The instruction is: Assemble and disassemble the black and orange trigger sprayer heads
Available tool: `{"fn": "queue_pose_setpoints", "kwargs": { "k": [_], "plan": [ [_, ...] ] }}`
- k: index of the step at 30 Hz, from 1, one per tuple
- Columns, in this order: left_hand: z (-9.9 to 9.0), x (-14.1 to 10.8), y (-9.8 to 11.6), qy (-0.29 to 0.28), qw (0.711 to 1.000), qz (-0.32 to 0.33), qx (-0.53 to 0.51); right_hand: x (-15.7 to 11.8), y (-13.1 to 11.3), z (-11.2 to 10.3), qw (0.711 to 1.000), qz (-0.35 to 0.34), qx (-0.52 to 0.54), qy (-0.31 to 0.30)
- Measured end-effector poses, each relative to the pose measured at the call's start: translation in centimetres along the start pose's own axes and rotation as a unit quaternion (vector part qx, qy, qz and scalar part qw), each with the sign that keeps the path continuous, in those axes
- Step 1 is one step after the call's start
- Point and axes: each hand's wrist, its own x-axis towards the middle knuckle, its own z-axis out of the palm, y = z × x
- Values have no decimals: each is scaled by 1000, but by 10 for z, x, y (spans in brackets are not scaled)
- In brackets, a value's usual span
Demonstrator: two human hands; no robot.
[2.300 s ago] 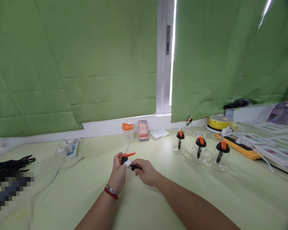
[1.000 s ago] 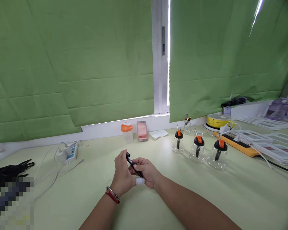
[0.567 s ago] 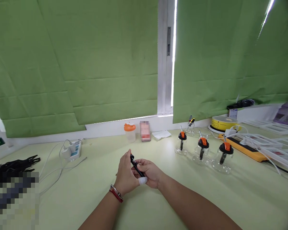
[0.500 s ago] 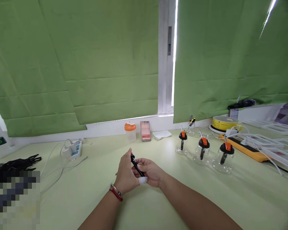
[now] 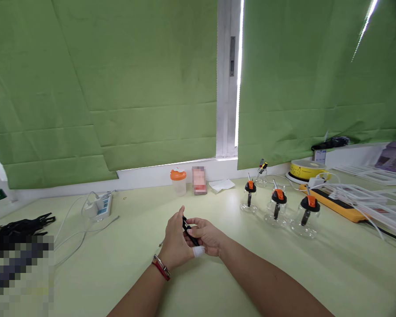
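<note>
My left hand and my right hand meet over the table, both closed around a slim black tool. It slants between them, its upper end near the left fingers. Much of it is hidden by my hands, so its exact kind is unclear. A small metal tip shows just left of my left hand; whether it belongs to the tool I cannot tell. A white cover wraps the left thumb. To the right stand three glass jars with black-and-orange tops and metal rods pointing up.
Behind my hands are an orange-lidded cup, a phone-like pink panel and white paper. A power strip with cables lies left, black strips beyond it. An orange-black power strip and clear plastic trays lie right.
The black tool has turned slightly between my hands, and the orange bit at its upper end no longer shows. The left fingers have shifted a little to the right.
</note>
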Motion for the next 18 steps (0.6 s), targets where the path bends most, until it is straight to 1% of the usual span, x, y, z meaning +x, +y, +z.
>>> {"fn": "queue_pose_setpoints", "kwargs": {
  "k": [3, 5, 7, 8, 9, 10, 11, 13, 16, 18],
  "plan": [
    [0, 0, 5, 7, 1000, -11, -12, 1, 0, -1, 1000, 5, -8, -4],
    [0, 1, 7, 8, 999, -33, -35, 3, -5, -5, 999, 5, -44, -23],
    [-1, 2, 8, 3, 995, -68, -72, 4, -16, -14, 991, -4, -130, -36],
    [-3, 2, 9, -2, 991, -91, -97, 5, -23, -21, 981, -14, -190, -29],
    [-5, 3, 9, -7, 985, -119, -126, 5, -30, -30, 966, -39, -256, 1],
    [-7, 5, 10, -11, 976, -149, -158, 6, -37, -40, 940, -78, -326, 66],
    [-10, 6, 11, -16, 964, -180, -194, 6, -43, -51, 926, -95, -350, 106],
    [-18, 8, 13, -29, 934, -238, -264, 6, -50, -73, 903, -106, -389, 150],
    [-28, 8, 16, -70, 890, -283, -350, 5, -48, -95, 864, -103, -461, 174],
    [-33, 8, 18, -101, 864, -291, -399, 6, -41, -100, 843, -101, -502, 167]
  ]
}}
